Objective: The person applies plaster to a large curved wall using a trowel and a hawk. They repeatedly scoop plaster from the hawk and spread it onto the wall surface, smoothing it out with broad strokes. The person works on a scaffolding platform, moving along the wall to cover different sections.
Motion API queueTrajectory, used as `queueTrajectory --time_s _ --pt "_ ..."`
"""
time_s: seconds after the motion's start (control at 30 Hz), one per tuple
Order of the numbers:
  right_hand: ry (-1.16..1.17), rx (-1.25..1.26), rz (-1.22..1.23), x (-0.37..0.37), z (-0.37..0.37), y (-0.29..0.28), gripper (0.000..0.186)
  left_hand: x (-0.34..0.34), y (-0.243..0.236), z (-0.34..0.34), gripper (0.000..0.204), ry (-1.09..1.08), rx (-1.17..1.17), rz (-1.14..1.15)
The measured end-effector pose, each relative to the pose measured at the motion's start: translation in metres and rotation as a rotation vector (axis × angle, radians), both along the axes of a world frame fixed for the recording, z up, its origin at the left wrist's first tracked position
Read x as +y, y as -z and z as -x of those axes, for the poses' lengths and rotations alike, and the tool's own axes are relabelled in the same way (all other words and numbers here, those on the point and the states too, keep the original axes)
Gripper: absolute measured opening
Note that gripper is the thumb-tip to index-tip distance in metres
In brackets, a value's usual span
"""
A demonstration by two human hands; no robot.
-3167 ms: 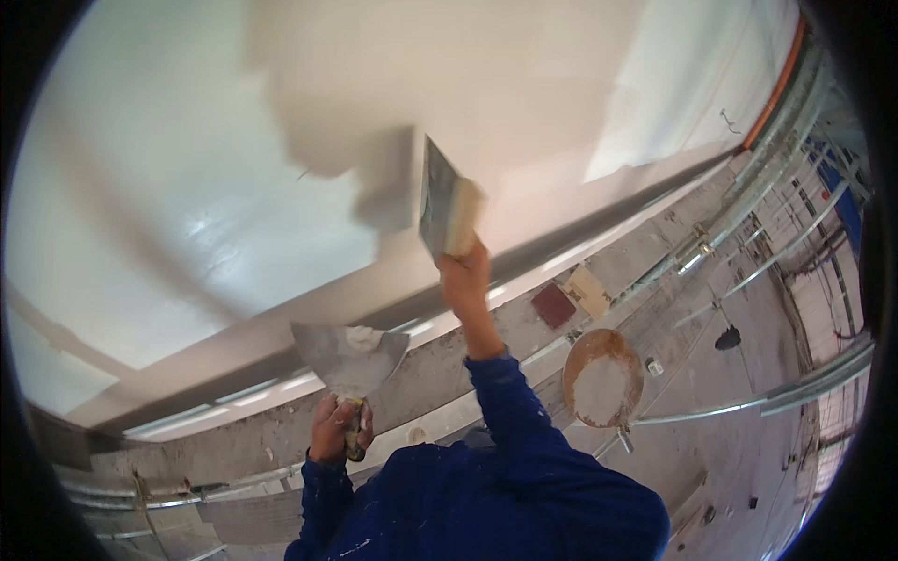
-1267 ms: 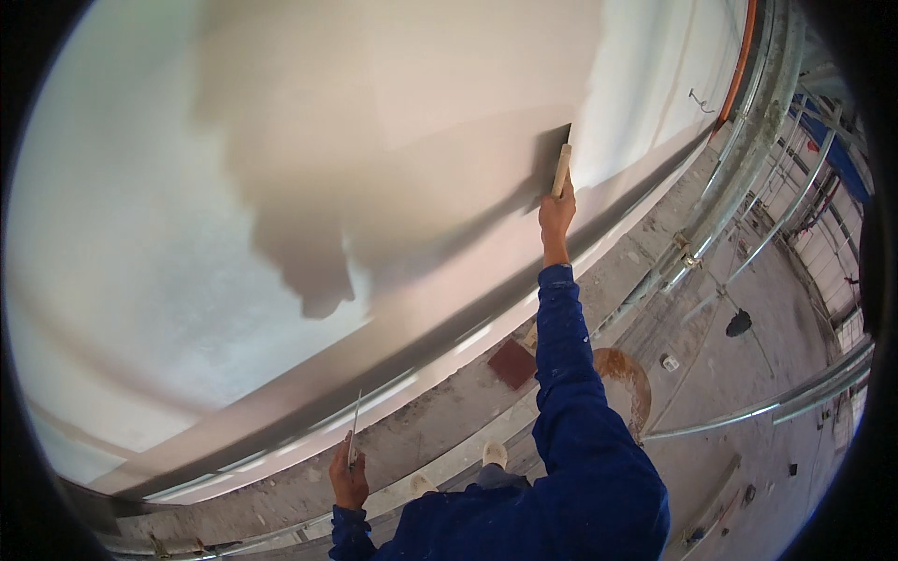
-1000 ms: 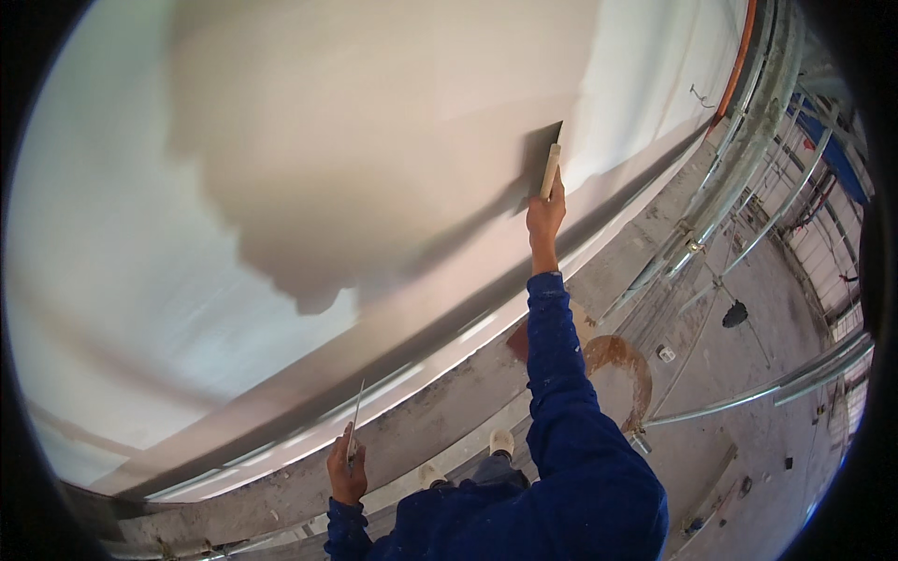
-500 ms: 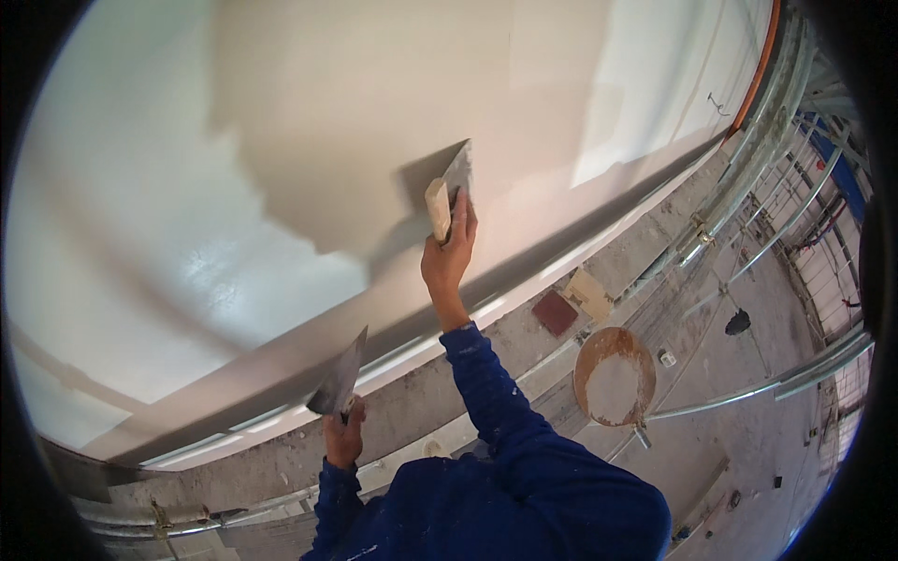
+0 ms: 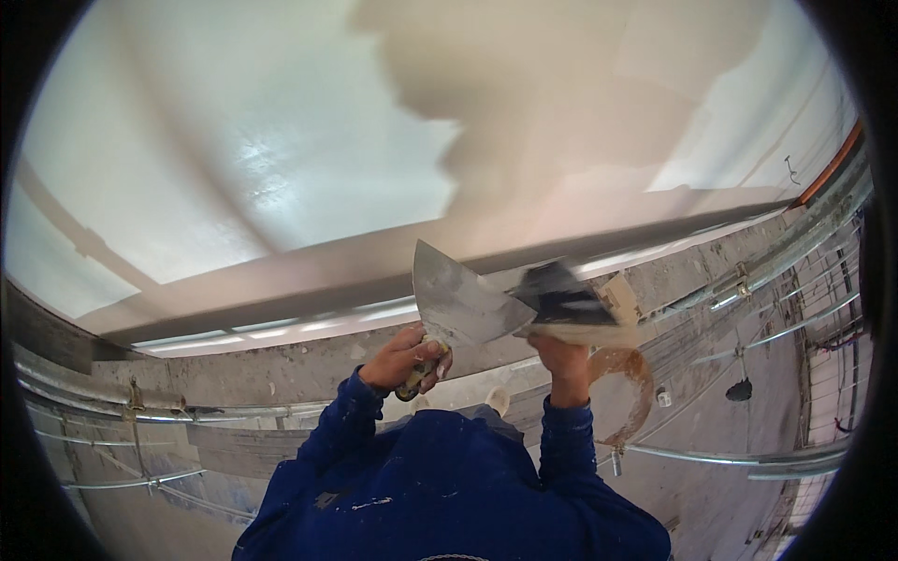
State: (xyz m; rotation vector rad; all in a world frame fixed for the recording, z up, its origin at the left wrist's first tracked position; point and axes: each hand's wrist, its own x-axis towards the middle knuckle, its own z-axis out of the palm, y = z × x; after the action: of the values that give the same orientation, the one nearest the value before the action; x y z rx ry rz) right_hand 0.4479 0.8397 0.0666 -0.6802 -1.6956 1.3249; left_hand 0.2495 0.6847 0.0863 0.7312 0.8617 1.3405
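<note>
My left hand (image 5: 409,360) is wrapped round the yellow-and-black handle of a putty knife (image 5: 468,294), its broad flared metal blade pointing up and to the right. My right hand (image 5: 559,353) grips a plastering trowel (image 5: 566,299) with a dark blade and a pale wooden handle, smeared by motion. The two blades meet or overlap in front of me; whether they touch I cannot tell. Beyond them rises a wall (image 5: 234,103) with a glossy white coat on its left and a duller beige area to the right.
A round brown bucket (image 5: 644,381) stands below right, partly hidden by my right arm. Metal scaffold tubes (image 5: 748,458) run along the right and lower left. A tan flat piece (image 5: 622,297) lies by the wall's foot. My shoe tips (image 5: 498,402) show below.
My right hand has brought the trowel away from the wall, down toward me. My left hand has raised the putty knife and moved right to meet it. The view has turned left.
</note>
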Motion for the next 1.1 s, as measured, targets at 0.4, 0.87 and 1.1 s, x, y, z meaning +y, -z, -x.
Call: queueTrajectory --time_s 0.4,0.87,1.1 --pt "0.563 0.164 0.046 0.227 -0.083 0.026 0.037 0.042 0.000 -0.055 0.044 -0.271 -0.119 -0.005" --pt "0.882 0.059 -0.568 0.426 -0.058 -0.060 0.066 0.028 0.026 -0.087 0.041 -0.511 -0.131 0.128" --pt "0.794 0.029 -0.480 0.362 -0.003 -0.047 0.071 0.014 0.043 -0.063 0.037 -0.395 -0.119 0.132"
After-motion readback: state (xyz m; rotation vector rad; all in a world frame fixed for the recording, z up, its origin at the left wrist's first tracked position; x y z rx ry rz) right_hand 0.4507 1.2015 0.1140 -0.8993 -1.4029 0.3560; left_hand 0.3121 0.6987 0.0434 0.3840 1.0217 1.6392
